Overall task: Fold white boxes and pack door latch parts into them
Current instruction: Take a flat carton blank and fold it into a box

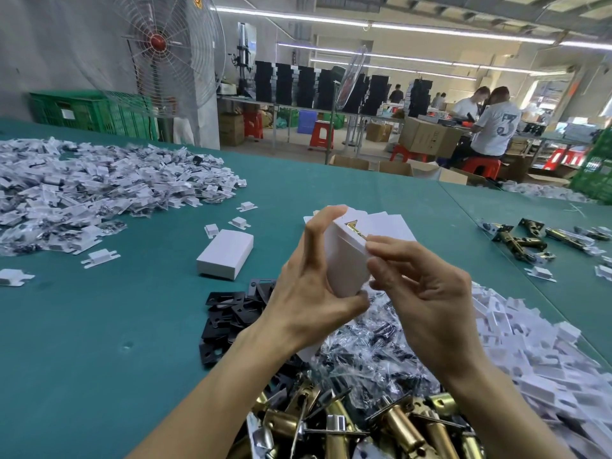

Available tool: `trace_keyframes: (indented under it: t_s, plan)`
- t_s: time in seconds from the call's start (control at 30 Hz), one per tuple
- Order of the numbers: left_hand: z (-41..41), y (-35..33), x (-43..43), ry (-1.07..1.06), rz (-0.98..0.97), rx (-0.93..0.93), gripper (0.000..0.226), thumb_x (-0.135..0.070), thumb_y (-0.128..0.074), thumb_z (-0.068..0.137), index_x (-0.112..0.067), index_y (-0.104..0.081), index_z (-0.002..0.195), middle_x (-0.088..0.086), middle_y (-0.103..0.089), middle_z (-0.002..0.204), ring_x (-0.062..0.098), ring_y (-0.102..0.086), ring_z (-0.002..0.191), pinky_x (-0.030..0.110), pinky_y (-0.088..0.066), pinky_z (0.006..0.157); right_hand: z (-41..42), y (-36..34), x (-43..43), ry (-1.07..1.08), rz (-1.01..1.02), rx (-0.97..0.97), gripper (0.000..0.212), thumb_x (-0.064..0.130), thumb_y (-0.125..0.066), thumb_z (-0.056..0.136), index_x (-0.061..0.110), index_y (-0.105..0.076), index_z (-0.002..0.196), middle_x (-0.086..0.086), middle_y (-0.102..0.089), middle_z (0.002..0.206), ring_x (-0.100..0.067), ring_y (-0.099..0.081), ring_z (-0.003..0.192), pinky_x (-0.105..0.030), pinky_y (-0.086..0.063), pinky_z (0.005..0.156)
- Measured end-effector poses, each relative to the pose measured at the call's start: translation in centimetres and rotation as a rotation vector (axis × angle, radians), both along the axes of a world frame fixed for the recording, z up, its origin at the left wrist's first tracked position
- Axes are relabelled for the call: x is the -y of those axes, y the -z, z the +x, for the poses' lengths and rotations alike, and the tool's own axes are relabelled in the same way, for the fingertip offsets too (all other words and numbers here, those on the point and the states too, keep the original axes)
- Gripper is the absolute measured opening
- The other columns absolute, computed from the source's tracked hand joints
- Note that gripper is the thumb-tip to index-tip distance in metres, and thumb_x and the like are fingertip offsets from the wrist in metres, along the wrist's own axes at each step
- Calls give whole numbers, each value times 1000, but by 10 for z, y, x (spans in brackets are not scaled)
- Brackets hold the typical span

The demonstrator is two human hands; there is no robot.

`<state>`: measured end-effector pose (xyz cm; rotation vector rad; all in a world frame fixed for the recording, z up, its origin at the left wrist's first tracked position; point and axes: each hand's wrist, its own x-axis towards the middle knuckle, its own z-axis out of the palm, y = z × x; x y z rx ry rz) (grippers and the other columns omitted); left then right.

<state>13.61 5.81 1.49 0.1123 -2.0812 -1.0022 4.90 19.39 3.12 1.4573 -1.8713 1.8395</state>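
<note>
My left hand [308, 286] grips a white box [346, 256] held upright above the table, thumb under its lower end and fingertips on its top edge. A brass latch part [354, 229] shows through the box's open top corner. My right hand [420, 286] pinches the box's top flap at its right edge. A closed white box [226, 259] lies on the green table to the left. Flat white box blanks [394, 223] lie behind the held box.
Brass latches [371, 425] are piled at the front, with black plates [231, 313] and bagged parts [367, 346] beside them. White inserts [516, 352] heap on the right, bagged packs [82, 187] on the left. More latches [530, 240] lie far right. Bare green table [99, 342] sits left.
</note>
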Motion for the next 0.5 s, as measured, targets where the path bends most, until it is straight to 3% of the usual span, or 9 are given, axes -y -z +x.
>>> trace_keyframes:
  t_s: [0.13, 0.23, 0.4, 0.5]
  plan:
    - [-1, 0, -1, 6, -5, 12, 77, -26, -80, 72, -51, -26, 120, -6, -50, 118, 27, -64, 88, 45, -59, 62, 3, 2, -1, -23, 46, 27, 17, 30, -72, 84, 32, -69, 101, 10, -68, 118, -10, -71, 88, -27, -59, 70]
    - [-2, 1, -1, -19, -4, 0, 75, -25, -83, 70, -51, -26, 112, -5, -54, 113, 26, -64, 87, 45, -57, 60, 6, 3, -1, -45, 64, 75, 25, 25, -72, 87, 36, -69, 108, 6, -71, 98, -12, -69, 76, -19, -51, 63]
    - [-2, 6, 2, -27, 9, -12, 75, -24, -85, 69, -54, -25, 105, -6, -53, 105, 24, -63, 84, 41, -56, 54, 9, 6, 3, -26, 113, 118, 30, 13, -70, 90, 35, -73, 110, 0, -71, 75, -8, -62, 58, -22, -42, 54]
    - [-2, 6, 2, -10, 39, 15, 80, -31, -88, 69, -53, -23, 111, -6, -49, 119, 22, -63, 97, 33, -60, 68, 9, 2, 3, 14, 131, 72, 29, 11, -71, 89, 34, -74, 107, 3, -74, 76, -4, -64, 61, -17, -43, 55]
